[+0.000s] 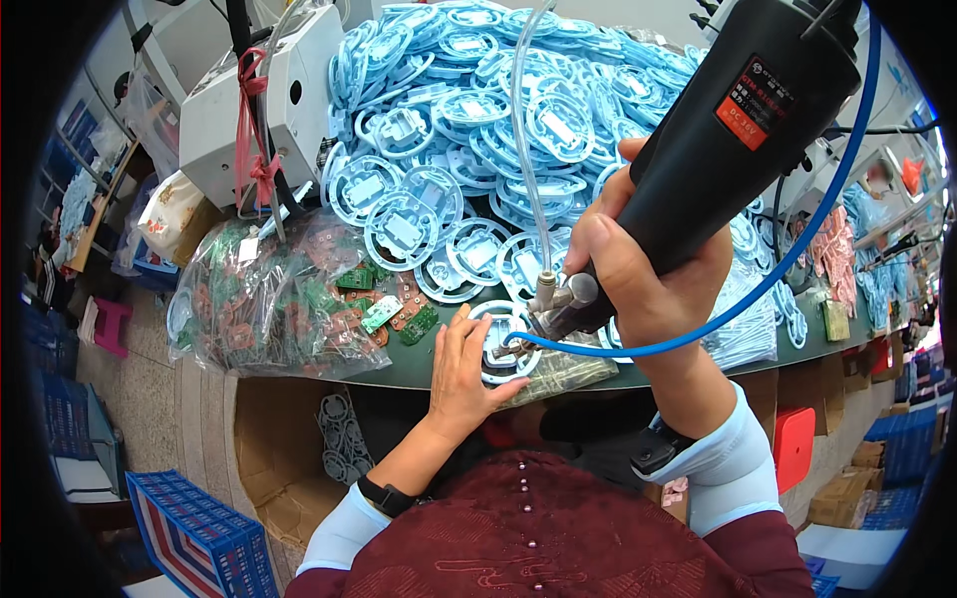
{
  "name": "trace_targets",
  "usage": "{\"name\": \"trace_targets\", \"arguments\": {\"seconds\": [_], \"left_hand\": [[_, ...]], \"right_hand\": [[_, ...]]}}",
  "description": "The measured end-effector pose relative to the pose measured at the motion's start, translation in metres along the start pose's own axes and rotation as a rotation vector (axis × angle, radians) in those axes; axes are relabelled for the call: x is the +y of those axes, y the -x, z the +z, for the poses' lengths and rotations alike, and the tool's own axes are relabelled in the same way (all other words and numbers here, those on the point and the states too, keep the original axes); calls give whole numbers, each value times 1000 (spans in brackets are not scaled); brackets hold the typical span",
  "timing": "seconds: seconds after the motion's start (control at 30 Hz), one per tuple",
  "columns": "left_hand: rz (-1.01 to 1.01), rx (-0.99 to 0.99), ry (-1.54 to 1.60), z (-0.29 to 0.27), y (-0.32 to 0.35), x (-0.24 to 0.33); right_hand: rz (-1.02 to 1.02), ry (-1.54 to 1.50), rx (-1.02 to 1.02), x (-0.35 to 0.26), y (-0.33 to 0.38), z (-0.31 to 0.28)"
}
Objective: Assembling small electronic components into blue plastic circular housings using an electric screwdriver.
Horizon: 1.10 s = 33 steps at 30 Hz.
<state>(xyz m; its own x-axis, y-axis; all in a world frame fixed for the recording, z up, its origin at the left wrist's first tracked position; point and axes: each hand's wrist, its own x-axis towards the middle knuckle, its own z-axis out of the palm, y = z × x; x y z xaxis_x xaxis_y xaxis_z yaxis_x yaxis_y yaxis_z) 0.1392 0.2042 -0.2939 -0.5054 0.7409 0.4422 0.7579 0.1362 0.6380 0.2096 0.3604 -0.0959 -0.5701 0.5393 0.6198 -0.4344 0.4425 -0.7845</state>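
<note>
My right hand is wrapped round a thick black powered screwdriver. The tool slants down and left, and its metal nose is over a light blue round plastic part at the bench's near edge. A clear tube and a blue hose run by the nose. My left hand holds that part from its left and near side, fingers along the rim and thumb at the near edge. Where the tip meets the part is too small to tell.
A big heap of similar light blue parts covers the bench behind. To the left lies a clear bag of green and brown circuit boards, with a white machine beyond. A flat plastic-wrapped bundle sits right of the part. Below is a cardboard box.
</note>
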Motion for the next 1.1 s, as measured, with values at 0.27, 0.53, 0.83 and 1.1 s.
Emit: {"name": "trace_targets", "arguments": {"seconds": [0.27,0.53,0.83,1.1], "left_hand": [[24,-16,-37,-4,-3,3],[-17,-30,-20,2,2,0],[-71,-58,118,7,2,-7],[-42,-25,143,-1,-2,-7]], "right_hand": [[24,15,25,18,10,0],[-4,62,-25,-15,0,7],[-10,-44,-133,-10,13,24],[25,-43,-68,6,22,32]]}}
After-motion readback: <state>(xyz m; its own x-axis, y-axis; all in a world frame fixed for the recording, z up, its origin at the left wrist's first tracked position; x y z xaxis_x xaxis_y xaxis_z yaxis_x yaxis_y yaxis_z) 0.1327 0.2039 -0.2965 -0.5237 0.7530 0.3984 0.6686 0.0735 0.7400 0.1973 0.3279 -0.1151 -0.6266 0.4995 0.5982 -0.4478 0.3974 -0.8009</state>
